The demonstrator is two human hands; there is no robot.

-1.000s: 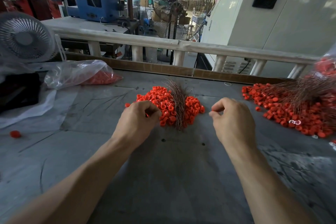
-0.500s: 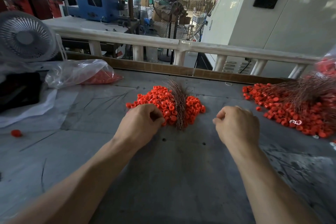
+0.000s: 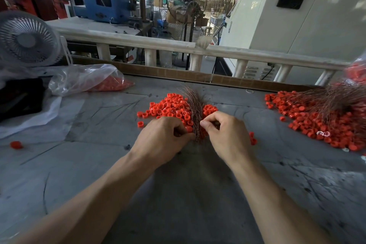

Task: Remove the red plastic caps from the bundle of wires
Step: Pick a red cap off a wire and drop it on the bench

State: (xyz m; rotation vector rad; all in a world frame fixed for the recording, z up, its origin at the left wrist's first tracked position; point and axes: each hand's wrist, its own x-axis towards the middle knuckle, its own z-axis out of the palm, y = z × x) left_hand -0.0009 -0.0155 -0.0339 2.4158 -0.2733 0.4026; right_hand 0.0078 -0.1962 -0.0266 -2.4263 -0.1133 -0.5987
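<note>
A thin brown bundle of wires (image 3: pixel 195 105) lies across a heap of red plastic caps (image 3: pixel 170 107) in the middle of the grey table (image 3: pixel 178 194). My left hand (image 3: pixel 164 140) has its fingers curled against the bundle's near end from the left, among the caps. My right hand (image 3: pixel 223 134) meets it from the right, thumb and fingers pinched at the same near end of the wires. What the fingertips hold is hidden between the two hands.
A second, larger pile of caps and wires (image 3: pixel 326 117) spreads at the right. A clear bag with caps (image 3: pixel 89 80) and a small fan (image 3: pixel 25 39) sit at the left. One loose cap (image 3: pixel 15 144) lies far left. A railing (image 3: pixel 198 49) runs behind the table.
My right hand has moved left from open table to the wire bundle. My left hand has shifted right to meet it, so both hands now close on the bundle's near end.
</note>
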